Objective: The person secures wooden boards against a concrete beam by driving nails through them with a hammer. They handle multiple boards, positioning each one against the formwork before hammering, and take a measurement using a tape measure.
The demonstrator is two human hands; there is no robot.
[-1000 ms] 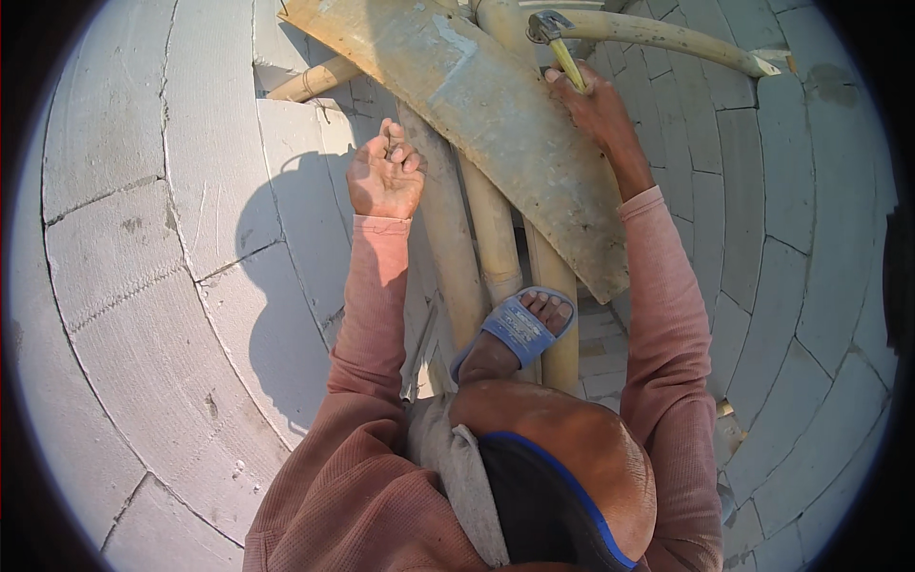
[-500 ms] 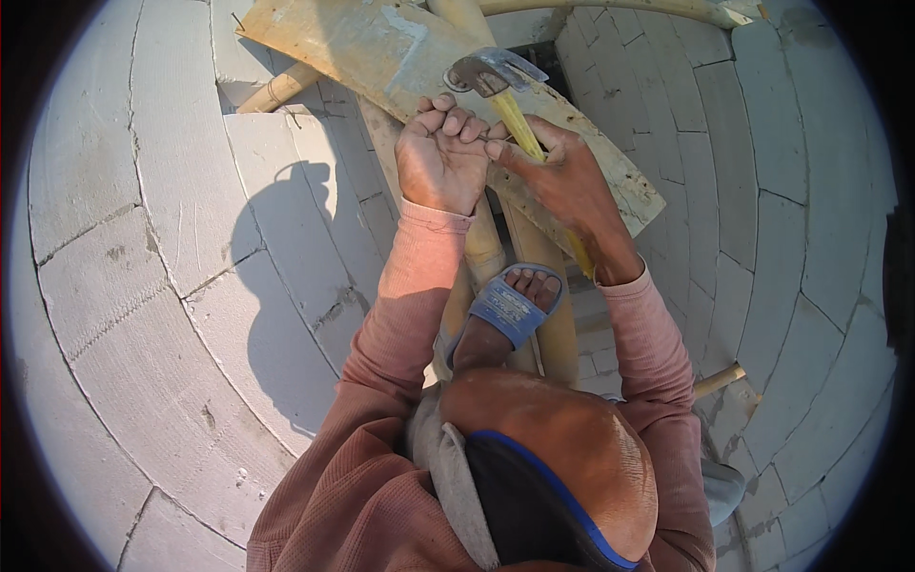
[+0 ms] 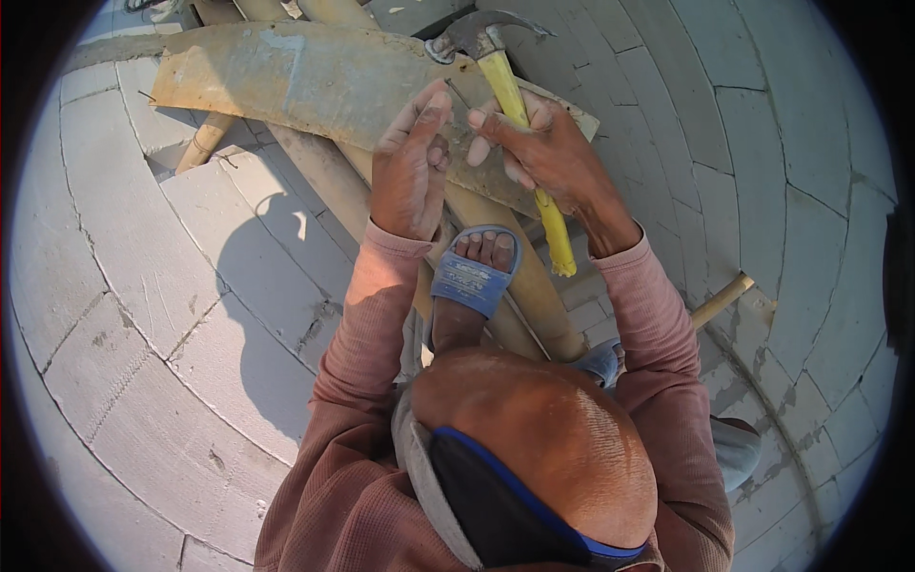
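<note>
My right hand (image 3: pixel 548 148) grips a claw hammer by its yellow handle (image 3: pixel 555 234). The metal head (image 3: pixel 469 36) points up and away, and the thumb and some fingers are partly off the handle. To the left, my left hand (image 3: pixel 410 172) is raised with its fingers curled and thumb pressed to the forefinger. A thin dark nail (image 3: pixel 458 93) sticks out by those fingertips, partly hidden. Beyond both hands lies a worn wooden board (image 3: pixel 353 81), slanting across the poles. The two hands are apart.
Bamboo poles (image 3: pixel 534 291) run beneath the board, and my foot in a blue sandal (image 3: pixel 474 276) rests on them. Pale block walls (image 3: pixel 143 257) rise at both sides. Shorter pole ends jut out at the left (image 3: pixel 203 143) and right (image 3: pixel 721 300).
My hands have drawn apart from touching at the fingertips. The left has turned thumb-side up, and the hammer's head has risen. The view has shifted, so the board appears farther left.
</note>
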